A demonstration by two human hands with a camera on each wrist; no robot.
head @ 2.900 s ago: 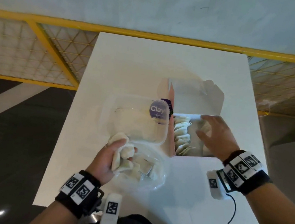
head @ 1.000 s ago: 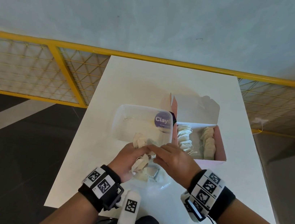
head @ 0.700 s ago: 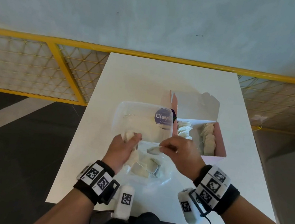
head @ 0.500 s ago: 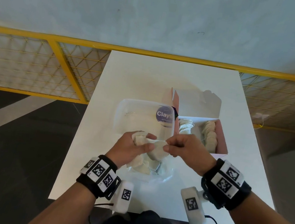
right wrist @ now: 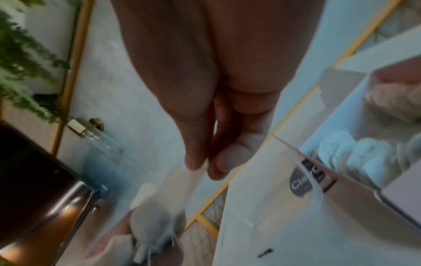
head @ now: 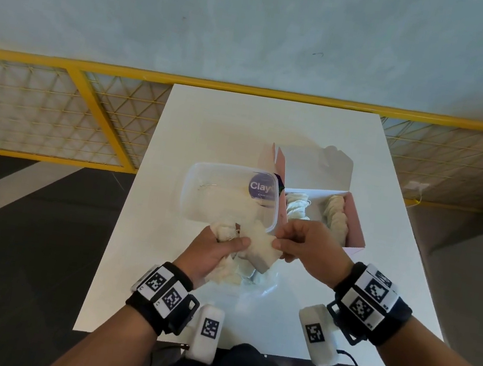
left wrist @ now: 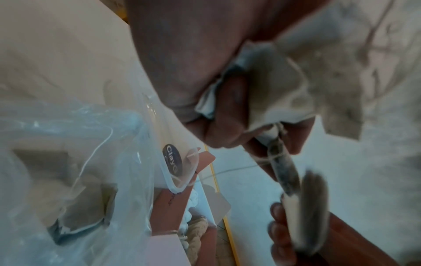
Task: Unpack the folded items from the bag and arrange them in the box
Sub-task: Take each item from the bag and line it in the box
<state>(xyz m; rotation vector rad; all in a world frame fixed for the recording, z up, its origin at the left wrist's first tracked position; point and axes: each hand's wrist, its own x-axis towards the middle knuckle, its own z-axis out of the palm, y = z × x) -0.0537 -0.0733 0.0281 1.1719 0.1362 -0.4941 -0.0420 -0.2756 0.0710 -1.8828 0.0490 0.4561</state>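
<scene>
Container (head: 229, 193) of clear plastic sits left of the pink box (head: 354, 229); left hand (head: 211, 254) grips pale folded items (head: 228, 233), right hand (head: 307, 249) pinches one (head: 259, 247).

left hand (head: 212, 251) raised, fingers curled, right hand (head: 306, 252) beside, fingers pinched

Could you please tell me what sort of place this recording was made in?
Probably an indoor staged work area, not a home kitchen: a small white table stands against a yellow-framed wire mesh barrier before a plain pale wall, on dark glossy flooring.
</scene>
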